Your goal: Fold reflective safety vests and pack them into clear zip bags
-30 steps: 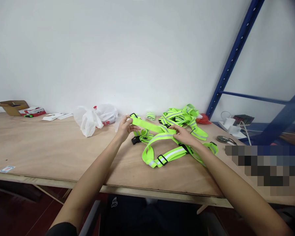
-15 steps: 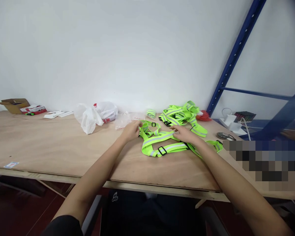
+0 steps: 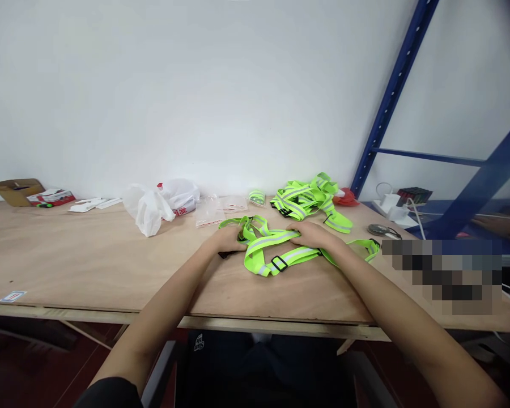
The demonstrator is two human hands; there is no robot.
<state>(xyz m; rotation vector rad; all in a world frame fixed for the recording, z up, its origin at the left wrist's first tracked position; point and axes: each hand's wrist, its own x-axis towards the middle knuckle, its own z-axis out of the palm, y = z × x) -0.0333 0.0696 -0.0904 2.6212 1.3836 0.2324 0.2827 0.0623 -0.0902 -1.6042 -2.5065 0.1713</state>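
Note:
A neon-yellow reflective strap vest (image 3: 259, 255) with grey stripes and black slide buckles lies in loops on the wooden table. At its left end my left hand (image 3: 229, 238) is closed on the bunched straps; a dark piece shows beneath the palm. My right hand (image 3: 312, 234) pinches the upper strap, fingers bent down over it. More of the webbing runs under my right wrist and comes out to the right. Behind my right hand sits a heap of the same reflective straps (image 3: 301, 198), one end hanging forward.
Clear plastic bags (image 3: 210, 211) and a small packed reflective roll (image 3: 257, 196) lie near the wall. Leftward are white plastic bags (image 3: 148, 212), white strips (image 3: 94, 204) and an open cardboard box (image 3: 17, 192). A tape measure (image 3: 378, 229), power strip (image 3: 395, 212) and blue frame (image 3: 391, 96) stand right.
My left hand has moved slightly left and down and closed on the straps, pulling some leftward. My right hand has shifted a little and its fingers have closed on the strap. The view has turned slightly.

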